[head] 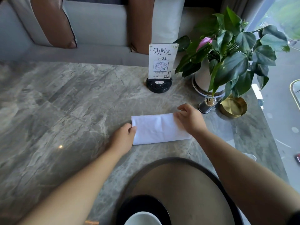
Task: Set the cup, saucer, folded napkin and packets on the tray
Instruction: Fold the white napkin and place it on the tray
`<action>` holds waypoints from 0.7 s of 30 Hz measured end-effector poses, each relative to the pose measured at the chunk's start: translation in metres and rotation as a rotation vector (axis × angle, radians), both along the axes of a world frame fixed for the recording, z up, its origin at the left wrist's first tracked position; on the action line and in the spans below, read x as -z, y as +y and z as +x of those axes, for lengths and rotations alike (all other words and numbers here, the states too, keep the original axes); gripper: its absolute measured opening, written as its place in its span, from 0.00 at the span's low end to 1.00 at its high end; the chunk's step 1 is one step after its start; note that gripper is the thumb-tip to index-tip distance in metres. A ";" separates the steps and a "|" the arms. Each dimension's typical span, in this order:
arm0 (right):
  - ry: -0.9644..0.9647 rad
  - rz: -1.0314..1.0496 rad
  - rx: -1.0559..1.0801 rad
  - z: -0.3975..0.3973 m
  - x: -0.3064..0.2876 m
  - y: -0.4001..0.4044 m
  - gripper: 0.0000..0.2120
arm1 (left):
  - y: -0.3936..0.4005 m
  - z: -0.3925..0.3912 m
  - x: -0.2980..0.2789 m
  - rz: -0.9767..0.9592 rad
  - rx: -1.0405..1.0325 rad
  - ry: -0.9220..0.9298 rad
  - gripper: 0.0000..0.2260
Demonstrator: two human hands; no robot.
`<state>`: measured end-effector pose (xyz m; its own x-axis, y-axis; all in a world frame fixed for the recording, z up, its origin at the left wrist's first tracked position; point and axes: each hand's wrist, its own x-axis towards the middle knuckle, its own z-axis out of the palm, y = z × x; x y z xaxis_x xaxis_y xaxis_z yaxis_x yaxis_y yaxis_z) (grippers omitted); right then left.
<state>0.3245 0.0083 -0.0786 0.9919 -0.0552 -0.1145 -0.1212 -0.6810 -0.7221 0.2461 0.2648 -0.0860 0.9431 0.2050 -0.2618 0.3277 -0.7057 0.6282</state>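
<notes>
Forearms reach out from the near edge of the grey marbled bench (65, 98), both bare, converging on a white folded napkin (159, 128) that lies flat toward the middle of the bench, nearer its right edge. The left hand (124, 138) comes in low from the near left corner, wrist straight, knuckles up, fingers curled under; its fingertips and thumb pinch the napkin's left short edge. The napkin is a long rectangle, tilted slightly, with a faint crease down its middle. The right hand (189, 118) arrives from the near right corner with the wrist bent inward; its fingers are loosely spread and arched over the napkin's far right corner, thumb and forefinger closing on that corner, while the remaining fingers lift free above the bench.

At the near edge, between the two forearms, sits a round tray (186, 184) with a dark rim and tan floor. On its near left part stands a black saucer (138, 203) carrying a white cup (142, 219), both cut off by the frame. The napkin lies on the bench just beyond the tray, not touching it.

Along the far edge stands a table sign (162, 62) in a black base. Right of it is a potted plant (227, 54) in a white pot, then a toothpick holder (207, 104) and a brass dish (233, 107) near the right edge.
</notes>
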 end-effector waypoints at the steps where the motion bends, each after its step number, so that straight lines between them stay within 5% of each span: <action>1: 0.010 -0.035 0.005 0.004 0.004 0.001 0.11 | 0.000 0.002 0.002 0.033 0.000 0.015 0.15; 6: 0.013 -0.320 -0.022 0.008 0.015 0.005 0.11 | 0.000 0.010 0.006 0.175 0.039 0.046 0.12; 9: -0.162 -0.403 -0.026 -0.002 0.011 0.004 0.13 | -0.004 0.008 0.006 0.302 0.034 -0.008 0.10; 12: -0.370 -0.484 -0.135 -0.021 0.010 -0.003 0.16 | -0.009 -0.001 0.004 0.452 0.102 -0.319 0.10; 15: -0.433 -0.610 -0.423 -0.041 0.019 0.002 0.22 | -0.020 0.001 0.003 0.555 0.393 -0.590 0.19; 21: -0.131 -0.746 -0.604 -0.027 0.037 0.011 0.35 | -0.024 0.015 0.025 0.670 0.711 -0.204 0.32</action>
